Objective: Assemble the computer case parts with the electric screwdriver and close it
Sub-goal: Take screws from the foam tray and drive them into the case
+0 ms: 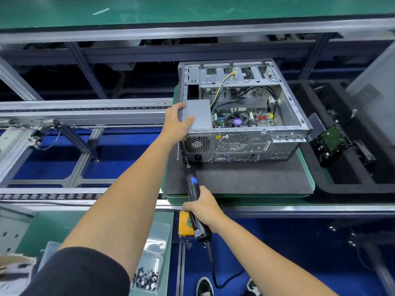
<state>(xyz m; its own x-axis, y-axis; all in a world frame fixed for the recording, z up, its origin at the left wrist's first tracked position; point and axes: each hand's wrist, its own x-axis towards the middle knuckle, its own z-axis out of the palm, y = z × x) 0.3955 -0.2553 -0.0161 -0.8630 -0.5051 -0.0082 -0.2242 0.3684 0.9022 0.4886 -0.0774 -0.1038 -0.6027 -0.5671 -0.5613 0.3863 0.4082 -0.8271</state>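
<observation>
An open grey computer case lies on its side on a dark foam mat, its rear panel facing me and the motherboard and cables showing inside. My left hand grips the case's top left corner, thumb resting on the grey power supply. My right hand holds the black electric screwdriver pointed up and away. Its bit touches the rear panel's lower left corner, beside the power socket.
A clear tray of small screws sits at the near left on a green bench. An orange button box lies under the screwdriver. A hard drive rests in a black foam tray on the right. Conveyor rails run to the left.
</observation>
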